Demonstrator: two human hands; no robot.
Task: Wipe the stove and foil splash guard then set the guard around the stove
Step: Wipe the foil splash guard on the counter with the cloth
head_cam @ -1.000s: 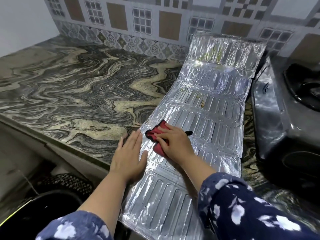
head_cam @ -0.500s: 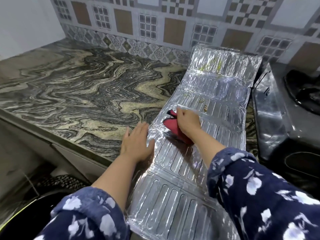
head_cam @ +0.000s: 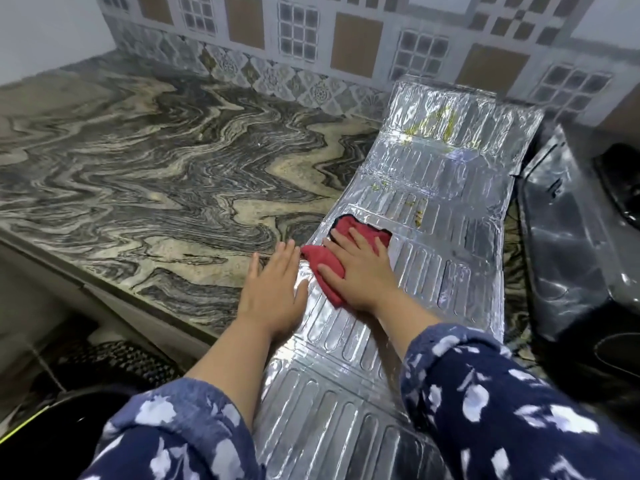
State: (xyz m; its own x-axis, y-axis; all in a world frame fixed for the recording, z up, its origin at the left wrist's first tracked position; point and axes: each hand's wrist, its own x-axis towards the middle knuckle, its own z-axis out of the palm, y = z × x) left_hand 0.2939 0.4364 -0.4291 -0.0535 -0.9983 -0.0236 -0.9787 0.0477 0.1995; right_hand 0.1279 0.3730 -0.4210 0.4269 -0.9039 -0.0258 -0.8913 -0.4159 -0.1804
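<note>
A ribbed silver foil splash guard (head_cam: 450,237) lies unfolded on the marble counter, its far panel leaning up against the tiled wall. Yellow-green stains mark its upper panels. My right hand (head_cam: 360,271) presses a red cloth (head_cam: 322,263) flat onto the guard's left side, fingers spread. Beside it, my left hand (head_cam: 273,292) lies flat with straight fingers over the guard's left edge and the counter. The dark stove (head_cam: 571,244) stands to the right of the guard, partly cut off by the frame.
The veined marble counter (head_cam: 156,168) stretches to the left, with its front edge running diagonally at lower left. Patterned wall tiles (head_cam: 311,39) close the back. Below the counter edge sit a dark round container (head_cam: 69,420) and a woven object.
My right hand has drawn the red cloth back toward me and to the guard's left edge after reaching further up half a second ago. My left hand stays pressed at the left edge.
</note>
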